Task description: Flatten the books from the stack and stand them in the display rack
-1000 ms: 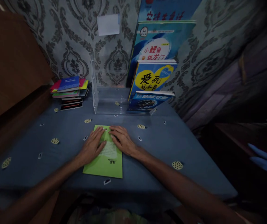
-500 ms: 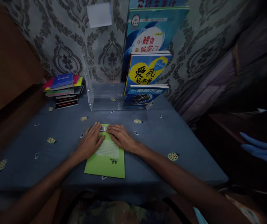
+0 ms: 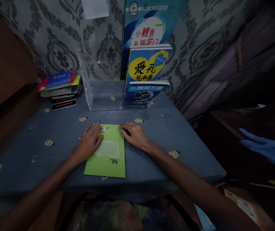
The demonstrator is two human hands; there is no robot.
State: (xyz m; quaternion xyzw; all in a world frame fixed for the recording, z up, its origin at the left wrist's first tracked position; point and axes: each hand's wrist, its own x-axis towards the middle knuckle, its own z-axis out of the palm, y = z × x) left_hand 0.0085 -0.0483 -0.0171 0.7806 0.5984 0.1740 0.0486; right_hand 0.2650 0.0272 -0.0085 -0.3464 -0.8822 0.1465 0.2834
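A thin green book (image 3: 111, 165) lies flat on the blue-grey tablecloth, with a pale text panel and a barcode showing. My left hand (image 3: 89, 141) rests on its left side, fingers stretched toward the far edge. At the book's far right corner, my right hand (image 3: 134, 134) has its fingers bent in, thumb and fingertips together at the corner. Whether a page or cover is pinched there is too small to tell.
A clear acrylic rack (image 3: 104, 108) at the back holds upright books (image 3: 147, 67) on its right side. A pile of books (image 3: 59, 80) sits back left. Beyond the table's right edge lies a blue glove-like object (image 3: 267, 149).
My right hand has slid from the top of the book to its far right corner, and its fingers have curled. My left hand stays on the book. The camera view has shifted slightly.
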